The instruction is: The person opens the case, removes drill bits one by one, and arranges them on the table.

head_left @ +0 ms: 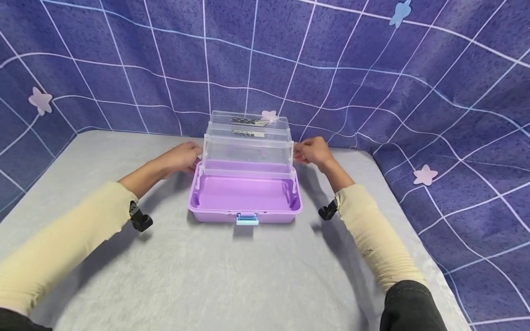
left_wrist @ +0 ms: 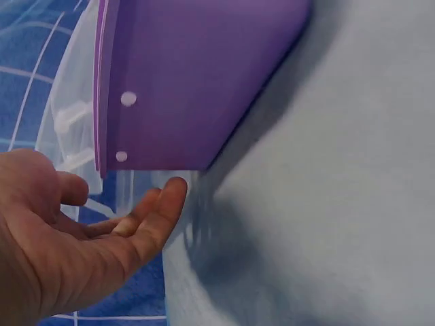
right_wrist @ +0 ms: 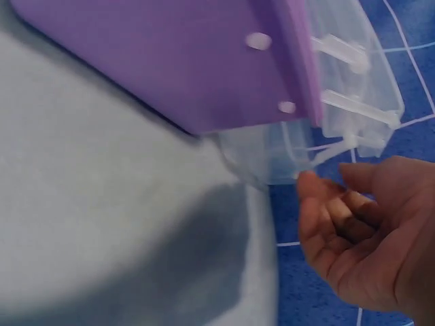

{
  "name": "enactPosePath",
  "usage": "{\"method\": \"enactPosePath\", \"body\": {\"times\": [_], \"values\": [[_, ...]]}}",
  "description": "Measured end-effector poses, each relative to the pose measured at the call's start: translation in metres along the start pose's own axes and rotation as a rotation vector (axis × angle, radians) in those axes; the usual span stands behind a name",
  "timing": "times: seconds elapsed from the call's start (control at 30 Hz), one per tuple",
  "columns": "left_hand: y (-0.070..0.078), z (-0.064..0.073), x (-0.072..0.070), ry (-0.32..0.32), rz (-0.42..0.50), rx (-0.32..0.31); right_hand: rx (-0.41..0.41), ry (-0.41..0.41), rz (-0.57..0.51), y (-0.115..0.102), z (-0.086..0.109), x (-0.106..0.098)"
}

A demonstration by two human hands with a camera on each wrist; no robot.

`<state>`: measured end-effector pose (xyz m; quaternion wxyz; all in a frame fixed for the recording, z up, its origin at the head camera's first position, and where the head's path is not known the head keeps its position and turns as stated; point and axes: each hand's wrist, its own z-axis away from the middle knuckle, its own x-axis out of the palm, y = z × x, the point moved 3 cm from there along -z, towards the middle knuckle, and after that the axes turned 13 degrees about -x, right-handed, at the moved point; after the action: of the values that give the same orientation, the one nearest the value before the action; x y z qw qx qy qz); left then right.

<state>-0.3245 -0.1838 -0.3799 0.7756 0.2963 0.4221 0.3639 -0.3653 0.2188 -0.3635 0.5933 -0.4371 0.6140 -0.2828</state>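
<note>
A purple toolbox (head_left: 246,193) stands open on the table, its light blue latch (head_left: 247,219) facing the person. Clear trays (head_left: 248,151) rise in tiers over its rear half on white hinge arms (right_wrist: 360,109). Two of the tiers hold drill bits (head_left: 248,122). The left hand (head_left: 182,157) is at the rear left corner, palm up in the left wrist view, with slightly bent fingers below the purple wall. At the rear right corner, the right hand (head_left: 314,151) has loosely bent fingers, their tips right at a clear plastic edge (right_wrist: 289,153) behind the base.
A grey cloth (head_left: 248,276) covers the table. Close behind the toolbox hangs a blue curtain (head_left: 232,59) with a grid of lines and star shapes; it also runs along both sides. A small black camera (head_left: 141,218) sits on the left wrist, another camera (head_left: 328,210) on the right.
</note>
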Motion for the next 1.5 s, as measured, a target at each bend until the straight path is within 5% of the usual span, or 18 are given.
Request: {"method": "enactPosePath", "body": {"times": [0.37, 0.57, 0.73, 0.83, 1.1, 1.5], "values": [[-0.014, 0.039, 0.007, -0.046, -0.038, 0.046, -0.243, 0.102, 0.032, -0.026, -0.020, -0.016], [-0.008, 0.061, 0.017, 0.013, -0.177, 0.060, -0.294, 0.079, 0.140, -0.040, -0.035, -0.014], [-0.005, 0.075, 0.037, 0.053, -0.226, 0.165, -0.331, 0.053, 0.195, -0.047, -0.051, -0.007], [-0.009, 0.078, 0.047, 0.083, -0.235, 0.178, -0.344, 0.043, 0.220, -0.050, -0.059, -0.001], [-0.030, 0.079, 0.063, 0.130, -0.255, 0.099, -0.301, -0.002, 0.287, -0.039, -0.078, 0.009], [-0.029, 0.079, 0.066, 0.159, -0.324, 0.091, -0.325, -0.022, 0.302, -0.045, -0.077, 0.013]]}}
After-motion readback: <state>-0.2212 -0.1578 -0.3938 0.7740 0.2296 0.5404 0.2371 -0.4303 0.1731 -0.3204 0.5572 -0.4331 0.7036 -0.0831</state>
